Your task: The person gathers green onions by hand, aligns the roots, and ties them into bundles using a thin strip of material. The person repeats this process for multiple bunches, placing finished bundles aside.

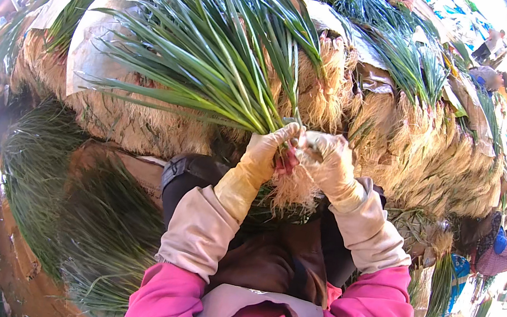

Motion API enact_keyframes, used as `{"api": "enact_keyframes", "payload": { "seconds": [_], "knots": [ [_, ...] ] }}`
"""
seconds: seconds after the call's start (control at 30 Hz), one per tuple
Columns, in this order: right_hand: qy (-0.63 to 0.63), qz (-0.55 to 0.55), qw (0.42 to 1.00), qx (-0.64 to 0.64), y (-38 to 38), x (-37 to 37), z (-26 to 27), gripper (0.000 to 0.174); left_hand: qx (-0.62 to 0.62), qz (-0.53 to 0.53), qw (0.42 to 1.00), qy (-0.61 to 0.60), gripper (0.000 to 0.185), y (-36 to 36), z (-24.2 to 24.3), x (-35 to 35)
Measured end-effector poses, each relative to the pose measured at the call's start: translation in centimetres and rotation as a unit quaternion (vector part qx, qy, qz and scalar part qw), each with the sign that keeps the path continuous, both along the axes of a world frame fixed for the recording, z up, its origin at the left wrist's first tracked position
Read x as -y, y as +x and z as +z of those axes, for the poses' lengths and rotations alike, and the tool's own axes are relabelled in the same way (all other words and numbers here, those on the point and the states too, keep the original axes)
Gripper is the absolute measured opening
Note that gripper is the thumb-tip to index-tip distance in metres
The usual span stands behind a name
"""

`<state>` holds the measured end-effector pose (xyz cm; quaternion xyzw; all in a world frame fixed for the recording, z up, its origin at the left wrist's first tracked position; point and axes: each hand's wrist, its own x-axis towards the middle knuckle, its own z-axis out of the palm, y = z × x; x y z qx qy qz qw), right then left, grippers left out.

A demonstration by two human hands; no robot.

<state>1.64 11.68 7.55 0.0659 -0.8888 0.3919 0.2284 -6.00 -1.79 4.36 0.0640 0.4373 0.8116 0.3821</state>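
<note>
In my gloved left hand (267,148) I grip a bunch of green onions (227,71) just above its reddish bulbs. The long green leaves fan out up and to the left, and the pale roots hang below my hands. My right hand (331,165), also gloved, is at the right side of the bulbs with its fingers bent and pinched together. A blurred bit lies at its fingertips; whether it holds a leaf or a stalk I cannot tell. Both hands are above my lap, close together.
A long stack of rooted onions (421,154) runs across in front of me, partly under pale sheets (99,37). Heaps of green leaves (110,230) lie at my left. Several people work around, one in a checked top (502,257) at the right. More bundles (441,285) lie nearby.
</note>
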Motion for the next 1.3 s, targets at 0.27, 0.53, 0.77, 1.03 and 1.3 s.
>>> {"api": "enact_keyframes", "payload": {
  "seconds": [0.27, 0.53, 0.77, 1.03, 1.3],
  "knots": [
    [-0.425, 0.03, 0.868, 0.254, -6.0, -2.0, -1.1, 0.024, -0.009, -0.043, 0.999, -0.026, 0.028, -0.1, -1.0, 0.4],
    [-0.671, 0.08, 0.716, 0.176, -6.4, 0.7, -5.2, 0.01, 0.057, -0.069, 0.995, 0.043, 0.027, 0.2, -0.9, 2.1],
    [-0.457, -0.122, 0.874, 0.114, -6.5, -1.6, -5.2, 0.013, 0.063, -0.067, 0.995, 0.031, 0.017, 0.1, -2.2, 2.1],
    [0.057, -0.173, 0.983, 0.015, -6.6, 2.9, -2.1, 0.02, -0.011, 0.025, 0.99, -0.137, 0.02, 1.2, -1.2, 1.2],
    [-0.621, -0.025, 0.773, 0.131, -6.3, 1.2, -2.8, 0.014, -0.012, -0.062, 0.99, -0.127, 0.019, 1.0, 1.0, 3.0]
  ]
}}
